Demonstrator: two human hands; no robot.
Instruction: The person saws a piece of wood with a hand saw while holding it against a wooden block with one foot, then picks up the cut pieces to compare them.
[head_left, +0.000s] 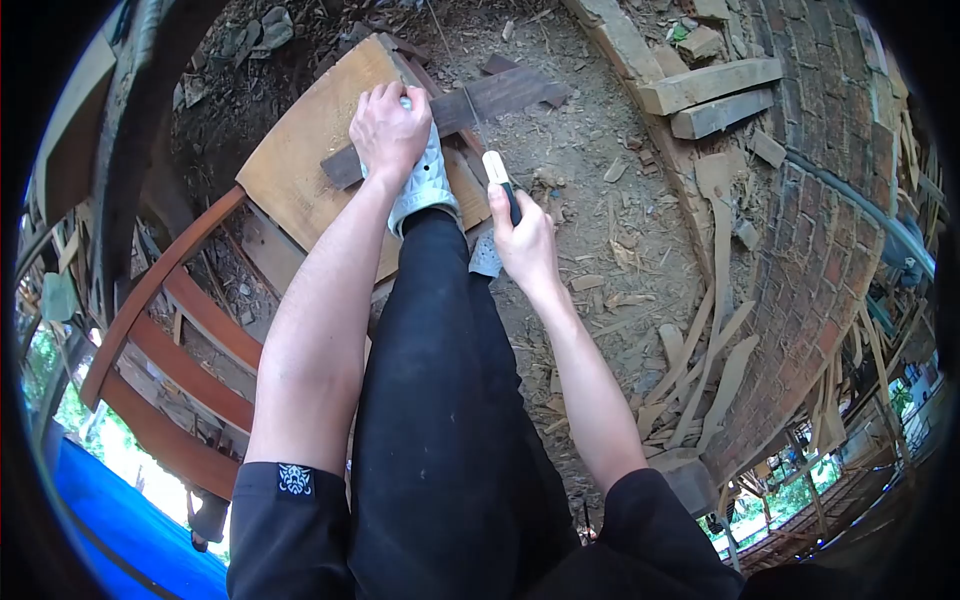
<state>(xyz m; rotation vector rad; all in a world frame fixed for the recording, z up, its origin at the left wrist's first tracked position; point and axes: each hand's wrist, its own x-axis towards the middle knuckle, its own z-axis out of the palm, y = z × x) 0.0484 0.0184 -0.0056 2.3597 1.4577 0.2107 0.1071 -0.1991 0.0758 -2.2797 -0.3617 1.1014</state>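
Observation:
A dark wooden plank [490, 98] lies across a wooden chair seat [300, 150]. My foot, in a white perforated clog [430, 175], stands on the plank. My left hand [392, 130] is closed, its fingers curled down beside the toe of the clog; what they grip is hidden. My right hand [524, 235] is wrapped round the white and dark green handle [498, 178] of a handsaw. The saw's blade [470, 104] shows edge-on as a thin line crossing the plank, right of the clog.
The chair's reddish slatted back [190, 365] extends to the lower left. Wood scraps and chips litter the dirt ground [600, 230]. Cut timber blocks [710, 87] lie at upper right by a brick surface [800, 290]. A blue sheet [120, 520] is at lower left.

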